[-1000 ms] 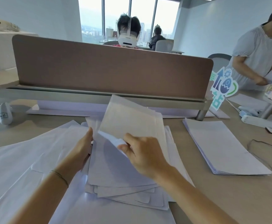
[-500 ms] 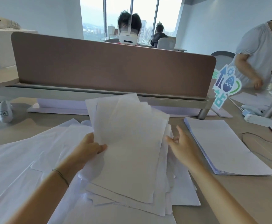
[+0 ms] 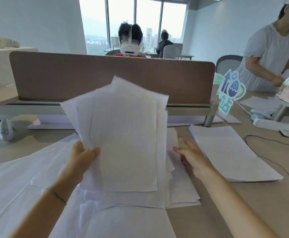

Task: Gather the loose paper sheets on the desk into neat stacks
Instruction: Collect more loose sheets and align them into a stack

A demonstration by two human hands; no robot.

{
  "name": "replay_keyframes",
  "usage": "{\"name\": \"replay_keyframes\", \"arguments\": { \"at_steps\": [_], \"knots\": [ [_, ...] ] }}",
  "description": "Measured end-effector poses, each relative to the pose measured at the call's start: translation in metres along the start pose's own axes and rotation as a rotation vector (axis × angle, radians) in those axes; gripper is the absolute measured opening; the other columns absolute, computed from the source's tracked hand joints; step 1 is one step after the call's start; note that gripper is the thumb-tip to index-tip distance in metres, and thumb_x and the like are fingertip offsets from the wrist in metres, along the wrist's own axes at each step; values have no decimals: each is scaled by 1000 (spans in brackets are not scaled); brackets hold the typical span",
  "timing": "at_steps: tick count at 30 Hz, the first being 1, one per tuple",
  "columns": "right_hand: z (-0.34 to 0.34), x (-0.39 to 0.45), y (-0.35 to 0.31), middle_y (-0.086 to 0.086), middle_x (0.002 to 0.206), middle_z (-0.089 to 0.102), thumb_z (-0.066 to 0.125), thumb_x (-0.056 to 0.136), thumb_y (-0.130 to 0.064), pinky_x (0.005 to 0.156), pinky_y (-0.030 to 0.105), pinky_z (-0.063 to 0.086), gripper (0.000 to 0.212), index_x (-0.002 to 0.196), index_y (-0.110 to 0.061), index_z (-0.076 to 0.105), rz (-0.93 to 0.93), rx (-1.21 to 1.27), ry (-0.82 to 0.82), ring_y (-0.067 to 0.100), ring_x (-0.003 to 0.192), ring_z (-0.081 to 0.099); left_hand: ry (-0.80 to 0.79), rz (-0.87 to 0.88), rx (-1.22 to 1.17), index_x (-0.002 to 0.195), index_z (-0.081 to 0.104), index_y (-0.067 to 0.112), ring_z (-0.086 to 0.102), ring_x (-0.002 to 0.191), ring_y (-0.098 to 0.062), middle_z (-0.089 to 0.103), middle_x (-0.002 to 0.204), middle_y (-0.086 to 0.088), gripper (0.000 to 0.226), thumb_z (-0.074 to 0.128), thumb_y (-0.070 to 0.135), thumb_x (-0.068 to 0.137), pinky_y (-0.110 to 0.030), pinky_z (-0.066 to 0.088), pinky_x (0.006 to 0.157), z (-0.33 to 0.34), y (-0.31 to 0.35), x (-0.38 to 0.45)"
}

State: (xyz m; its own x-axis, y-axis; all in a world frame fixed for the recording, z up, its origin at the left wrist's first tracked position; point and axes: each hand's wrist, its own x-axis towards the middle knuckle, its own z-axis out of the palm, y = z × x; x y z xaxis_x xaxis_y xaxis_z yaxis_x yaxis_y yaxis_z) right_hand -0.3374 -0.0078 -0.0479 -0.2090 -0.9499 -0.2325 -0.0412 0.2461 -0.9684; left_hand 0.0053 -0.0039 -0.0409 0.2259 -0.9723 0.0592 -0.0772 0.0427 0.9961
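Paper sheets (image 3: 123, 134), fanned and uneven, stand lifted over the desk (image 3: 243, 212), pinched at their lower-left edge by my left hand (image 3: 82, 157). My right hand (image 3: 190, 155) waits spread beside them. Light, floppy, slippery: I'd grip both side edges.

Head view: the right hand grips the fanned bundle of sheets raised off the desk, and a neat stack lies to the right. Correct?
Not quite. In the head view the left hand grips the fanned bundle; the right hand is open beside it. The neat stack does lie to the right.
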Motion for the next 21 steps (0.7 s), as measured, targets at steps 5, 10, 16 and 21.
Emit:
{"name": "replay_keyframes", "arguments": {
  "at_steps": [5,10,16,21],
  "knots": [
    [3,4,13,6,66,59,77,81,-21,64,35,38,24,76,0,67,-201,-200,78,22,63,53,-35,-205,12,110,65,-11,67,85,-43,71,93,-30,37,74,-3,75,-53,57,79,-5,-23,2],
    [3,-2,-33,4,52,32,69,86,-16,52,31,18,42,59,-3,40,-687,-565,430,17,51,25,-52,-295,33,108,63,-13,64,83,-39,66,102,-41,20,61,-13,88,-45,52,77,-2,-30,8],
    [-9,-20,-79,1,59,48,62,95,-18,51,30,24,30,69,-9,51,-967,-514,784,20,54,37,-63,-359,-3,100,64,-6,62,76,-35,66,92,-26,15,57,-15,90,-36,54,68,-2,-28,10],
    [22,-56,-82,-5,76,58,59,100,-12,51,18,34,11,96,-6,66,-1299,-547,649,6,62,46,-53,-388,41,87,63,-2,58,65,-31,62,78,-20,18,55,-18,88,-31,48,60,-1,-35,15]
  ]
}}
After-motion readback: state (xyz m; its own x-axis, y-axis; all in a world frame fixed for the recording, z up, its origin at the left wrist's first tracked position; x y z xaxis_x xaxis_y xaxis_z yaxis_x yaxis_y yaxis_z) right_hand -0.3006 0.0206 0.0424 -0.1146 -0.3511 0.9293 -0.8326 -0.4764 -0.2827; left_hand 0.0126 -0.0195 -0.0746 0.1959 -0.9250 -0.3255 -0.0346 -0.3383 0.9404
